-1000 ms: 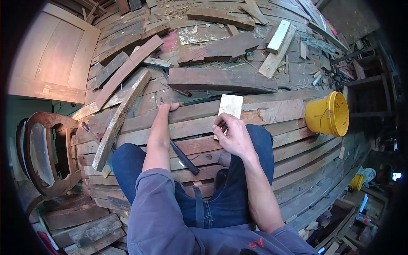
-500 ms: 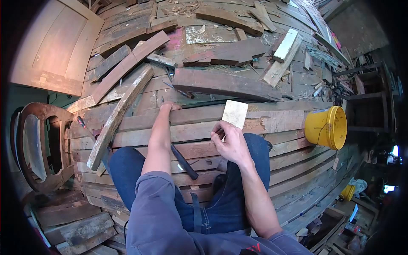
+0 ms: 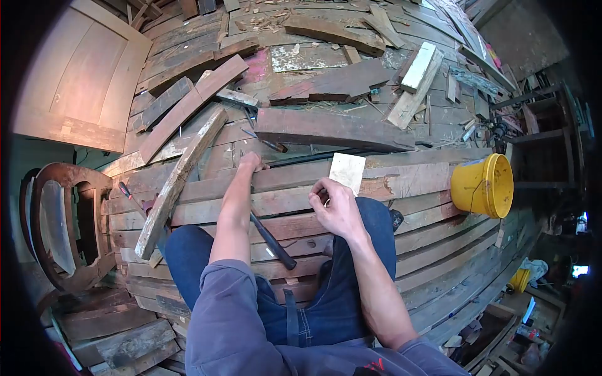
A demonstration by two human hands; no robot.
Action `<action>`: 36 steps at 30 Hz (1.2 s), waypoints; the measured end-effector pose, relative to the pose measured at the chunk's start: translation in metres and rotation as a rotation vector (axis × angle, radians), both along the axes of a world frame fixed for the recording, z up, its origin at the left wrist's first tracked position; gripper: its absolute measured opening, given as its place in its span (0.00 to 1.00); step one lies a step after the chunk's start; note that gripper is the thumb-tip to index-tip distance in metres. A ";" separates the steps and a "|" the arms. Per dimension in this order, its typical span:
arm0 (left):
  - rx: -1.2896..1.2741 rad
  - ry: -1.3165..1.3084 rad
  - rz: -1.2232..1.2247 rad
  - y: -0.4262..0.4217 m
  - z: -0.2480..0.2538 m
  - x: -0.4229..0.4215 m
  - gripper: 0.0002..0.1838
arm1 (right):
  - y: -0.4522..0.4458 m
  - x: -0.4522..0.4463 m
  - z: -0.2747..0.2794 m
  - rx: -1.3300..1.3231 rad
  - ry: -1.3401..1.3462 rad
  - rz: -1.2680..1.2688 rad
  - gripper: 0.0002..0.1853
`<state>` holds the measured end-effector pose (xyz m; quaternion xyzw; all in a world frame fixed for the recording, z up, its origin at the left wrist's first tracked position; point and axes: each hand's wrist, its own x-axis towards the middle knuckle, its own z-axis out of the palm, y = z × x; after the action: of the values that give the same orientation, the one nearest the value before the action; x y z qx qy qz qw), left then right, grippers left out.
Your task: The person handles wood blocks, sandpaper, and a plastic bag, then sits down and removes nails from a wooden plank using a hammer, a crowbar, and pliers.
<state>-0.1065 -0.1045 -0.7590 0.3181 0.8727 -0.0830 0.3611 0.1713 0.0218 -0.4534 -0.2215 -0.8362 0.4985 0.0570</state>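
Observation:
My left hand [image 3: 253,162] reaches forward to the planks, beside a long dark bar [image 3: 313,156]; its fingers are small and partly hidden, so its grip is unclear. My right hand [image 3: 335,207] is closed, thumb and fingers curled together, over the lower part of a pale rectangular board [image 3: 347,170]. Whatever the right fingers pinch is too small to make out. Between my knees a hammer with a dark handle [image 3: 272,239] lies across the planks [image 3: 285,222]. Beyond the bar rests a thick reddish-brown beam [image 3: 332,128].
A yellow bucket [image 3: 482,186] stands on the right. Loose timber, including a rough narrow beam [image 3: 180,182], lies to the left. A red-handled tool [image 3: 125,190] is near a curved wooden frame [image 3: 74,225]. A panelled door [image 3: 81,75] is at upper left.
The view has shifted slightly. My left hand has lifted a little at the wrist, staying by the bar. My right hand remains curled over the pale board, slightly lower in view than a second ago.

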 end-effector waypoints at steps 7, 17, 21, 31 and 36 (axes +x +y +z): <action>0.167 0.030 -0.044 -0.002 0.013 0.001 0.35 | 0.002 0.005 0.000 -0.013 0.067 -0.030 0.07; 0.225 0.120 -0.054 -0.006 0.032 0.009 0.35 | -0.009 0.004 0.001 -0.060 0.110 -0.009 0.08; 0.312 0.134 -0.024 -0.016 0.034 0.011 0.33 | -0.018 0.000 0.004 -0.052 0.098 0.009 0.08; 0.322 0.308 -0.151 -0.006 0.085 0.015 0.29 | -0.033 -0.017 0.001 -0.047 0.118 0.032 0.08; 0.357 0.351 -0.210 0.003 0.115 0.002 0.26 | -0.035 -0.018 -0.002 0.001 0.117 0.032 0.08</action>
<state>-0.1047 -0.1016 -0.6437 0.4460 0.8851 -0.0188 0.1318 0.1529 -0.0132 -0.4551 -0.1784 -0.8350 0.5112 0.0981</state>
